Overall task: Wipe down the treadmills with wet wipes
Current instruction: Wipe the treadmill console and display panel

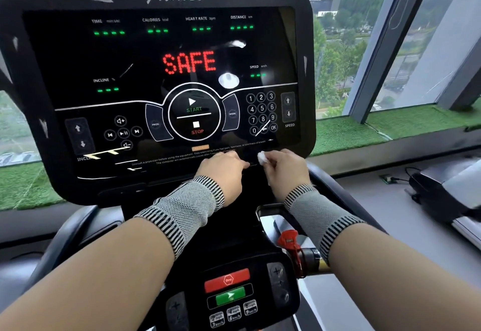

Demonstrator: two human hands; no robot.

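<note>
Console branded "Fitness" reads "SAFE"; right hand pinches wipe, left hand seemingly relaxed.

A glossy black plastic console is seen, reflections streaked across its smooth screen. Ribbed knitted cloth wristbands are worn. A rough green artificial turf is laid beyond.

Most of the wipe hides inside the right hand; the left hand covers its own fingertips.
</note>
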